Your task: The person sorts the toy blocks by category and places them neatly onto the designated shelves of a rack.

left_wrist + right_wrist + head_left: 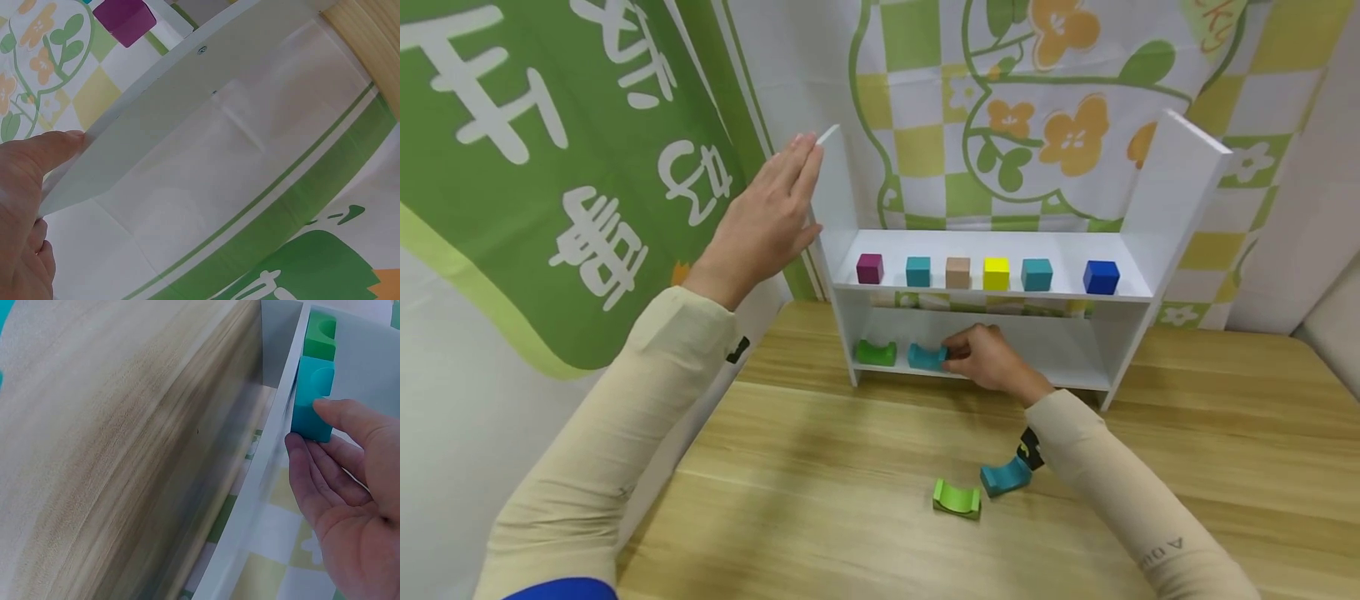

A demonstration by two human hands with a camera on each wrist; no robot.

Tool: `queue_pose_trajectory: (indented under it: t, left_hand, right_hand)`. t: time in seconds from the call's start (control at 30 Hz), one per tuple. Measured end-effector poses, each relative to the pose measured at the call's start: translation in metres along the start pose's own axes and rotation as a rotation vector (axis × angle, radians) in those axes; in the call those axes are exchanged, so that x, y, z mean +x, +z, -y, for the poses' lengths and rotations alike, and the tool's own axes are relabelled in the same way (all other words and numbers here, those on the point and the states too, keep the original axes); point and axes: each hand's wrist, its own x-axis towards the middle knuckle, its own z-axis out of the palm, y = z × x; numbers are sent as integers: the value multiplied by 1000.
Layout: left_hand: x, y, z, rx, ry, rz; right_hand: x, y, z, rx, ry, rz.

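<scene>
My left hand (767, 212) rests against the left side panel (837, 183) of a white two-tier shelf, fingers straight near its top. In the left wrist view the thumb (59, 149) touches the panel's edge. On the lower tier, my right hand (988, 358) pinches one end of a teal block with a curved hollow on top (927, 357). The right wrist view shows the thumb on this teal block (310, 415) and the fingers at its near end. Beside it sits a green hollowed block (876, 353), at the tier's left end.
Several cubes, including a purple cube (870, 268), a yellow cube (996, 273) and a blue cube (1101, 277), stand in a row on the upper tier. A light-green hollowed block (957, 500) and another teal one (1006, 477) lie on the wooden table (805, 500). Patterned cloth (917, 108) hangs behind.
</scene>
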Motion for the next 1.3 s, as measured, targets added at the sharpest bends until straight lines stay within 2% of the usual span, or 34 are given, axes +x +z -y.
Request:
queue_pose_trajectory:
  t: [0.17, 0.43, 0.63, 0.77, 0.9, 1.13, 1.3]
  left_hand:
    - [0, 0, 0, 20, 3, -8]
    - [0, 1, 0, -2, 6, 2]
    - [1, 1, 0, 2, 6, 7]
    - [1, 1, 0, 11, 8, -1]
    - [1, 0, 0, 17, 9, -5]
    - [1, -1, -1, 13, 8, -1]
    - [1, -1, -1, 17, 6, 5]
  right_hand:
    - [1, 0, 0, -18, -4, -3]
    - [2, 0, -2, -27, 22, 24]
    - [-5, -7, -1, -33, 14, 3]
    - [-14, -15, 1, -64, -29, -18]
    - [-27, -23, 0, -102, -71, 0]
    - [-57, -32, -3, -132, -168, 76]
    - [-82, -37, -4, -124, -157, 169]
